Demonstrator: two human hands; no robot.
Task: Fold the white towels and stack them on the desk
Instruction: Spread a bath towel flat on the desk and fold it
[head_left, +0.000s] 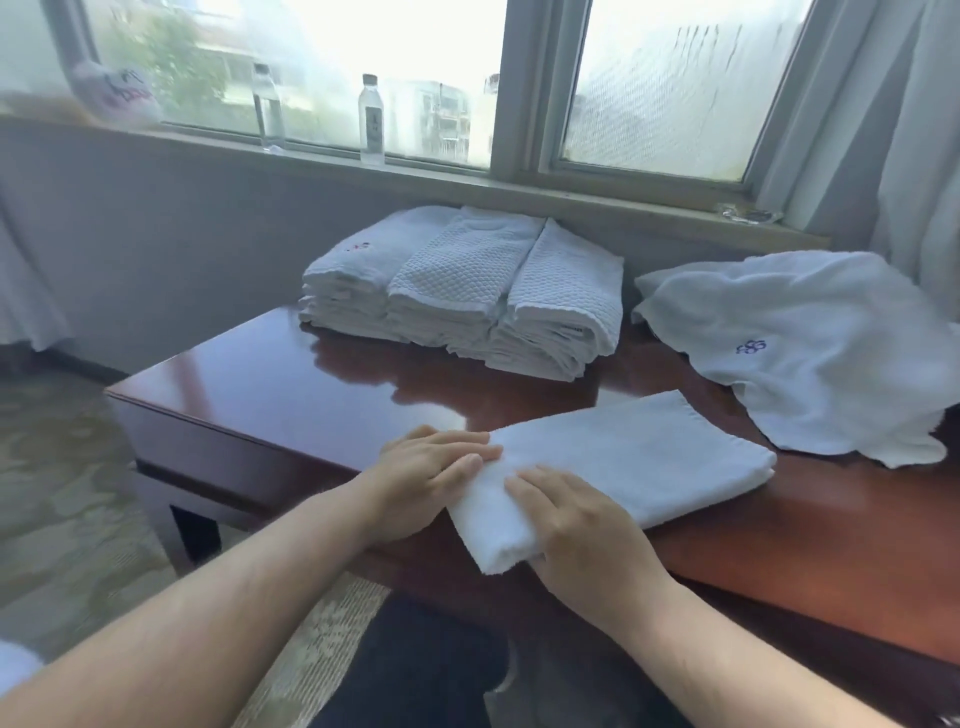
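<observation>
White terry, the folded towel (618, 467) lies at the near edge of your surface (291, 379), with your left hand (431, 478) and right hand (582, 535) pressing flat on its near end, fingers straight. Folded stacks (462, 291) sit at 12 o'clock; a loose towel (810, 353) lies at 2 o'clock.

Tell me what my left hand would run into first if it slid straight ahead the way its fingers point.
Probably the folded towel: the left hand points right, its fingers already at the towel's near-left end. Depth is hard to judge.
</observation>
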